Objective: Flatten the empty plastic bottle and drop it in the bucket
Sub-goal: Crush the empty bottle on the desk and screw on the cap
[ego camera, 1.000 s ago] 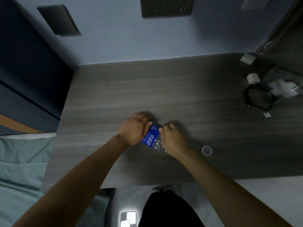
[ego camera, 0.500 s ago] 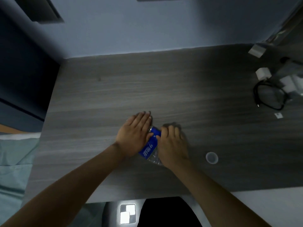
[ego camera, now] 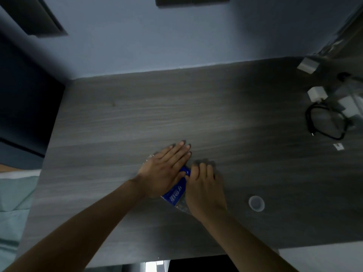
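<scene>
The plastic bottle (ego camera: 176, 191), clear with a blue label, lies crushed on the grey wood-grain desk (ego camera: 137, 118) near its front edge. My left hand (ego camera: 165, 169) rests palm-down on its upper left part, fingers stretched out flat. My right hand (ego camera: 205, 190) covers the lower right part, fingers curled over it. Only the label strip and a bit of crumpled clear plastic show between and below the hands. No bucket is in view.
A small clear bottle cap (ego camera: 256, 203) sits on the desk to the right of my right hand. A black cable loop (ego camera: 324, 122) and white chargers (ego camera: 316, 94) lie at the far right. A pale green bed (ego camera: 13, 193) borders the desk's left side.
My left hand has gone from curled to flat over the bottle, and both hands now bear down on it. The camera has moved closer over the desk.
</scene>
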Available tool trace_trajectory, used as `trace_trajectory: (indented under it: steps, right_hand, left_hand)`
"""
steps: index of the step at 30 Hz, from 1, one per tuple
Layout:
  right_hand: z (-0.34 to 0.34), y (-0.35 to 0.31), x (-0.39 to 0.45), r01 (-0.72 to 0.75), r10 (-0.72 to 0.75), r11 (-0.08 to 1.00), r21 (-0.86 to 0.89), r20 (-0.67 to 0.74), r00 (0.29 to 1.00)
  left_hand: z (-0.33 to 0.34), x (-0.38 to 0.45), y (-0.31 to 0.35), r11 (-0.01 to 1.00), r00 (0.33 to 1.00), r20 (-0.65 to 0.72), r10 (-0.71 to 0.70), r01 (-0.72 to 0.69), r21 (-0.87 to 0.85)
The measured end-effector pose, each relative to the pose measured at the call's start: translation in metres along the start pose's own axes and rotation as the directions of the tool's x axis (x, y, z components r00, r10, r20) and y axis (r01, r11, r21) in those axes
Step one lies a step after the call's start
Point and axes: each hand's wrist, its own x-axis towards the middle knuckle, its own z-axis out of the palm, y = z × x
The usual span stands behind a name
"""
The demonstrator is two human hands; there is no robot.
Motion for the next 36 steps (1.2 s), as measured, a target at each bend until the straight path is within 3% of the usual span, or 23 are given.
trace_trajectory:
  steps: [3,7,11,16,23,29,33,36]
  right_hand:
    - [0.006,0.004,0.000,0.011,-0.012,0.993,0.117,0.009,1.000]
    - [0.008,0.004,0.002,0.017,-0.021,0.990,0.142,0.022,1.000]
    - [0.009,0.004,0.000,0.004,-0.001,0.988,0.155,-0.022,1.000]
    - [0.011,0.007,0.001,-0.033,0.032,0.976,0.217,0.006,0.999]
    - [0.004,0.011,-0.008,0.012,-0.008,0.975,0.222,-0.021,1.000]
    - [-0.003,0.019,-0.011,0.052,-0.055,0.967,0.250,0.005,0.998]
    - [-0.009,0.022,-0.011,0.087,-0.082,0.962,0.259,-0.028,0.996]
    - [-0.023,0.034,-0.012,0.056,-0.021,0.937,0.346,-0.102,0.995]
  left_hand:
    - [0.000,-0.001,0.000,0.999,0.999,0.028,0.019,-0.018,-0.038]
    - [0.000,-0.004,0.007,0.994,1.000,-0.011,0.022,-0.021,0.105]
    - [-0.002,-0.004,0.005,0.999,0.999,-0.021,0.048,-0.048,-0.020]
    - [-0.015,-0.011,-0.004,0.947,0.999,-0.038,0.028,-0.039,-0.320]
    - [-0.029,-0.008,-0.007,0.970,0.992,0.099,0.077,-0.052,-0.237]
    - [-0.040,-0.004,-0.002,0.949,0.983,0.178,0.052,0.007,-0.316]
    - [-0.047,-0.007,0.001,0.943,0.983,0.182,0.027,0.035,-0.332]
    - [-0.050,-0.011,-0.003,0.919,0.987,0.160,-0.024,0.085,-0.384]
